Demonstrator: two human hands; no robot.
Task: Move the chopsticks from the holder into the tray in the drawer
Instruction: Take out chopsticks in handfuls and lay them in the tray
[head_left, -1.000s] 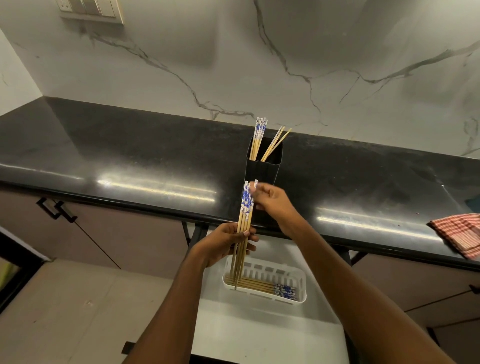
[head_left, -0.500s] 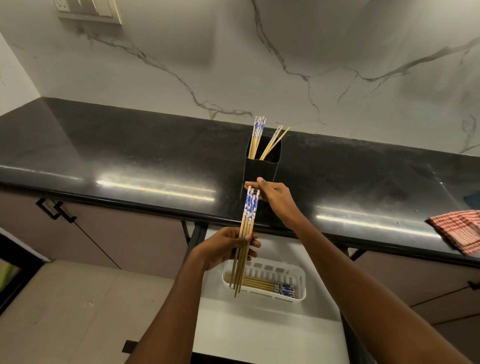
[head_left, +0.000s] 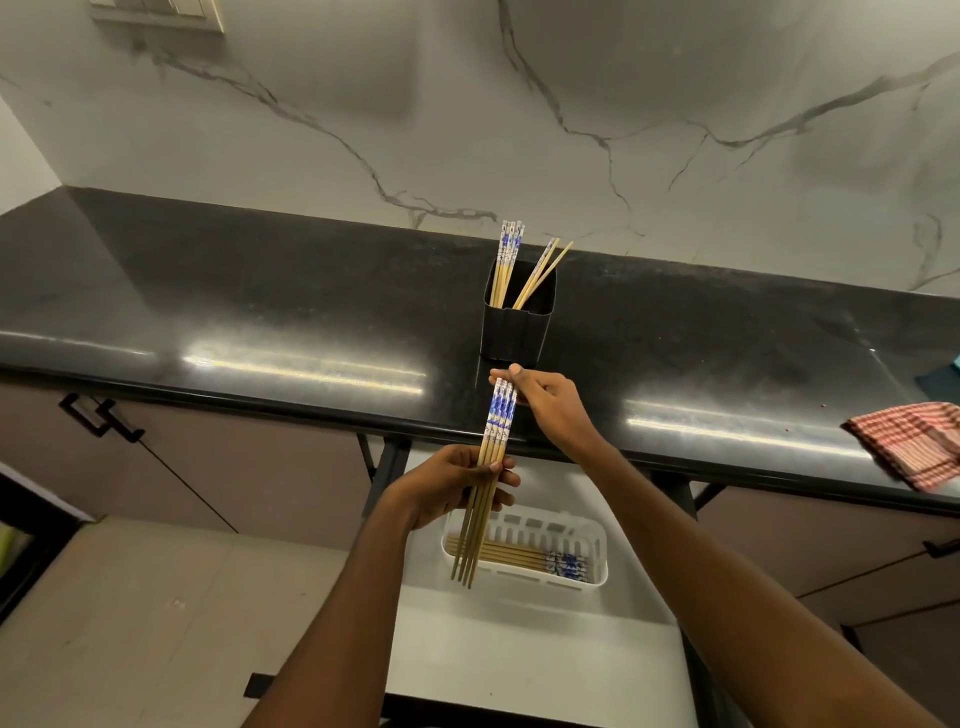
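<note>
Gripping a chopstick bundle mid-shaft, your left hand holds it over the tray; your right hand pinches its patterned tops; more stand in the holder on the desk.

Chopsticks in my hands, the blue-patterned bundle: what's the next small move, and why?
Probably tip the bundle flat, patterned ends to the right, and lower it into the tray. The left hand grips it mid-shaft and the right hand pinches its tops, so it stands nearly upright with its tips over the tray, where the laid chopsticks lie flat, patterned ends right.
</note>
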